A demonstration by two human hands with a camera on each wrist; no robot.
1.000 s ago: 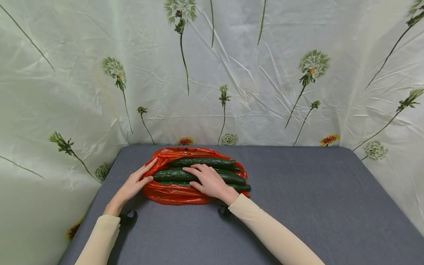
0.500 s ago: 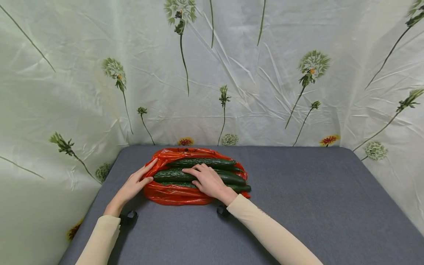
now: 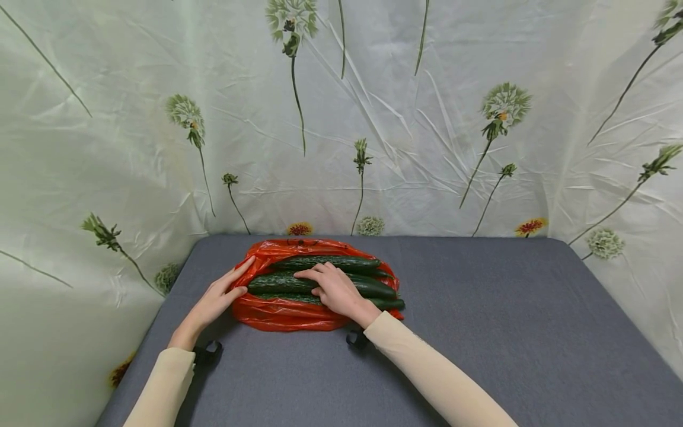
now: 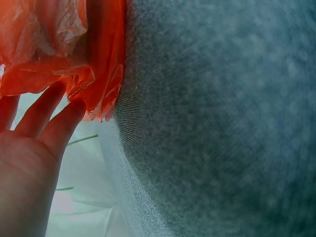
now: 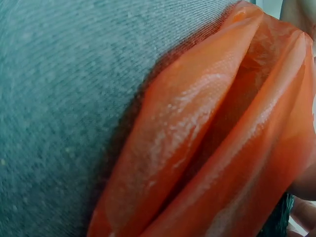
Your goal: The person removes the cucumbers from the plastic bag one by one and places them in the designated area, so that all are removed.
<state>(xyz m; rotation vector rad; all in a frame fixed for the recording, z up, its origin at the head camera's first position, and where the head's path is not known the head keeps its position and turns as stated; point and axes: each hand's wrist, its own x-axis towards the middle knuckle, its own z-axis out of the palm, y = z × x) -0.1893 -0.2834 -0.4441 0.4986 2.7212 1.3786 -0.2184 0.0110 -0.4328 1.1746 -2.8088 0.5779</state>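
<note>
Several long, dark green cucumbers (image 3: 274, 283) lie side by side in a thin red plastic bag (image 3: 290, 320), whose mouth is folded back around them. My right hand (image 3: 340, 293) is over the middle cucumber, fingertips along its far side and thumb tucked at its near side. At the bag's left end, my left hand (image 3: 213, 299) has its fingers and thumb spread against the red plastic. The left wrist view shows straight fingers (image 4: 63, 123) touching the crumpled bag end. In the right wrist view, the bag's folded side (image 5: 173, 118) hides most of the cucumbers.
The bag lies on a grey cloth-covered table (image 3: 480, 320), left of its middle and near the far edge. A pale curtain (image 3: 427, 148) with a dandelion print hangs behind and at both sides. Dark wrist straps (image 3: 356, 340) show below the sleeves.
My right thumb has drawn in toward the middle cucumber, and the right forearm has shifted slightly left. The left hand, bag and cucumbers have stayed in place.
</note>
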